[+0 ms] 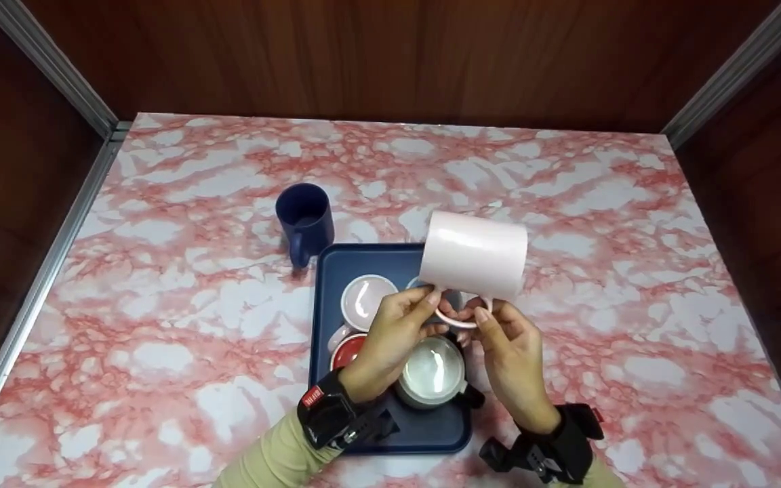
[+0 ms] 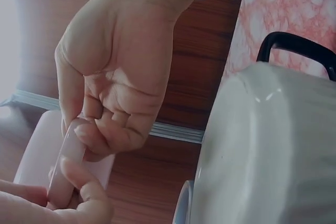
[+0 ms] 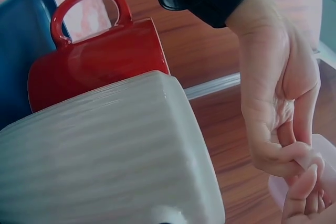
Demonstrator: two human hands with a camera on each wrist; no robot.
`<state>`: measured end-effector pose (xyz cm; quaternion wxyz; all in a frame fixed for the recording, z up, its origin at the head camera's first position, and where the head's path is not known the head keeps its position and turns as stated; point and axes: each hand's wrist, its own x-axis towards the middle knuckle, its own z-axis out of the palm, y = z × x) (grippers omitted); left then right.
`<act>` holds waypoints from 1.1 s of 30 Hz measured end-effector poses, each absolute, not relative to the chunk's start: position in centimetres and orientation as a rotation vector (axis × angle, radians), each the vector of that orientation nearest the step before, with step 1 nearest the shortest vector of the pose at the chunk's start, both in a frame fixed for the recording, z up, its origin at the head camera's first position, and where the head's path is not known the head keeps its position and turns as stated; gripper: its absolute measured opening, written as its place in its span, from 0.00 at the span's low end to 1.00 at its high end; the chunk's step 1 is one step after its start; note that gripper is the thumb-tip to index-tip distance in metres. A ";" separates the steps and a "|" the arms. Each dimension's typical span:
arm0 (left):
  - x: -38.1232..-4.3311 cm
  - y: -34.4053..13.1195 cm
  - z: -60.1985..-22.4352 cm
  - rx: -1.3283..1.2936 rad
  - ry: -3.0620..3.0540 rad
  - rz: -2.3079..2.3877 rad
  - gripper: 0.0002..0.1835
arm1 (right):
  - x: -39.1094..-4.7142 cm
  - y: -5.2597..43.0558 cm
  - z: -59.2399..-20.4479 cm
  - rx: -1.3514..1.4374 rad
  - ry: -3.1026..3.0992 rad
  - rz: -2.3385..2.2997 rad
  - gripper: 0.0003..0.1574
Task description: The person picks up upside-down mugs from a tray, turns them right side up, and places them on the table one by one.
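Observation:
A pale pink mug is held up on its side over the far right part of the blue tray, its handle toward me. My left hand pinches one end of that handle between thumb and fingers. At the other end, my right hand pinches the handle too. Below the hands, a white ribbed mug with a black handle stands on the tray. A red mug is beside it, partly behind my left hand in the head view. Farther back stands a white-rimmed mug.
A dark blue mug stands upright on the marbled table, just off the tray's far left corner. A light blue rim shows on the tray, mostly hidden under the pink mug. Brown panels wall the table's back and sides.

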<state>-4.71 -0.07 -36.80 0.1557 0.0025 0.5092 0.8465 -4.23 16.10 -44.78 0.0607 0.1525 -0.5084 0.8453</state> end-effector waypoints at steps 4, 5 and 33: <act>-4.8 -0.3 -36.8 0.055 1.465 2.406 0.11 | -5.4 17.5 -49.1 0.496 -1.546 2.578 0.12; -4.8 -0.3 -36.8 0.069 1.468 2.403 0.12 | -5.5 17.7 -49.6 0.499 -1.531 2.596 0.12; -5.5 -6.6 -36.1 0.128 1.840 2.432 0.16 | -6.4 15.7 -37.3 0.281 -1.828 2.395 0.06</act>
